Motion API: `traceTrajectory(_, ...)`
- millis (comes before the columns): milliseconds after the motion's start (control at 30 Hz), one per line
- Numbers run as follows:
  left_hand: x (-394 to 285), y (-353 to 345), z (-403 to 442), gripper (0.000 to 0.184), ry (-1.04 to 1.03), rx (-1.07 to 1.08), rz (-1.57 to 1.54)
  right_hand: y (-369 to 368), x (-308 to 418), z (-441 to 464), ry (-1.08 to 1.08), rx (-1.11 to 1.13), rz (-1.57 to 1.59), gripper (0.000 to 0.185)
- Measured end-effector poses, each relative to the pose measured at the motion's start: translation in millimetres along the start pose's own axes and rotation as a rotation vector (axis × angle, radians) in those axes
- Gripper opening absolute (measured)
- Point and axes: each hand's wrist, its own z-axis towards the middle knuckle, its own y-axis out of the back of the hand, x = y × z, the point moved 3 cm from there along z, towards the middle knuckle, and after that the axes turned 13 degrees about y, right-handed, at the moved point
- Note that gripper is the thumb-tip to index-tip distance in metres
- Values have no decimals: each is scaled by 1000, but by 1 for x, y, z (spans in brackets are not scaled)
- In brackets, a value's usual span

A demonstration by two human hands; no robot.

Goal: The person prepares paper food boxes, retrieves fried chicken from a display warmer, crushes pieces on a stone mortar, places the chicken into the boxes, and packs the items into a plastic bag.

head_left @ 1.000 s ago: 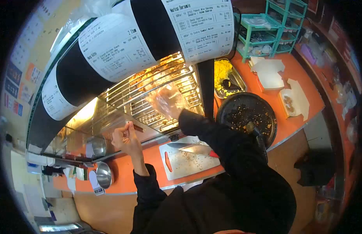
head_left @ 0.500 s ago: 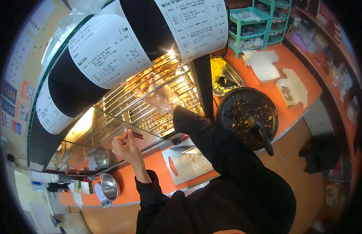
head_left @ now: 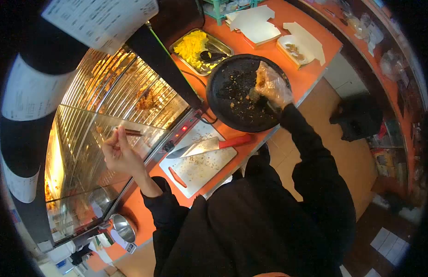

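My left hand point(head_left: 122, 152) has its thumb and fingers pinched at the small brown handle point(head_left: 132, 132) on the glass door point(head_left: 80, 138) of the lit warming cabinet. My right hand point(head_left: 275, 90), in a clear plastic glove, is closed on a browned piece of food point(head_left: 261, 74), probably fried chicken; the fingers partly cover it. That hand is over the right side of a round black pan point(head_left: 227, 113) scattered with crumbs. Part of the pan's handle is hidden beneath the glove. Browned pieces point(head_left: 147, 98) lie on the cabinet's wire racks point(head_left: 124, 108).
A knife point(head_left: 200, 147) with a red handle lies across a white cutting board point(head_left: 209, 164). Behind the pan stand a metal tray point(head_left: 218, 45) of yellow scrambled egg and two open paper boxes point(head_left: 256, 27) point(head_left: 311, 44). A metal bowl point(head_left: 125, 228) sits near the counter's left end.
My right hand has come out of the cabinet to the right, over the pan, with the browned piece. My left hand stays at the door handle. The view has swung right.
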Motion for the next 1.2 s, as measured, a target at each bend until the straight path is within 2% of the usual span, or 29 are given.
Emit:
traceTrajectory(100,-20,-27,-10,18,-33,-29,120,21,-67,5,-89,-20,42,42)
traceTrajectory(233,-32,-57,-22,18,-48,-20,108,52,-80,-13,22,-216,409,43)
traceTrajectory(267,-36,-63,-24,17,-49,-25,120,61,-65,-23,-268,-63,318,40)
traceTrajectory(333,-40,-74,-29,16,-18,-24,112,28,-80,-34,-257,540,2,48)
traceTrajectory(367,-42,-81,-31,16,-15,-22,122,9,-80,-48,-242,524,84,63)
traceTrajectory(400,-45,-88,-34,15,-14,-35,82,-7,-79,-63,-113,245,116,75)
traceTrajectory(433,-48,-95,-39,15,-12,-53,41,-15,-81,-62,-219,277,109,82)
traceTrajectory(500,-55,-107,-49,15,38,-93,98,-22,-100,-52,-436,383,329,82)
traceTrajectory(533,-56,-111,-52,15,35,-128,78,-29,-107,-55,-430,397,332,82)
traceTrajectory(600,-48,-112,-55,17,58,-147,36,-42,-117,-63,-464,272,651,78)
traceTrajectory(633,-49,-113,-59,17,61,-156,40,-22,-92,-49,-360,418,540,65)
traceTrajectory(700,-52,-116,-67,21,118,-138,-68,13,-52,-48,-28,185,-22,51)
traceTrajectory(733,-67,-119,-74,27,105,-96,33,14,-40,-42,5,254,-94,37)
traceTrajectory(767,-68,-118,-83,27,114,-108,45,12,-42,-42,16,270,-92,37)
traceTrajectory(833,-62,-111,-104,31,230,-84,24,-3,-41,-54,445,347,-243,52)
traceTrajectory(867,-61,-105,-114,33,215,-89,153,-30,-56,-74,575,146,-342,53)
traceTrajectory(900,-55,-99,-122,33,218,-95,165,-39,-65,-80,580,154,-332,53)
traceTrajectory(933,-46,-92,-130,32,265,-84,129,-48,-74,-81,592,276,-202,54)
traceTrajectory(1000,-47,-87,-142,29,345,-82,46,-11,-48,-42,202,646,200,57)
traceTrajectory(1033,-45,-82,-145,29,353,-86,48,-20,-57,-39,237,572,192,52)
traceTrajectory(1100,-38,-72,-150,28,393,3,66,-17,-61,-24,64,997,445,61)
traceTrajectory(1133,-38,-66,-151,26,412,6,88,-13,-67,-22,50,1045,547,75)
traceTrajectory(1200,-34,-42,-148,24,391,-27,84,16,-60,-17,200,788,342,75)
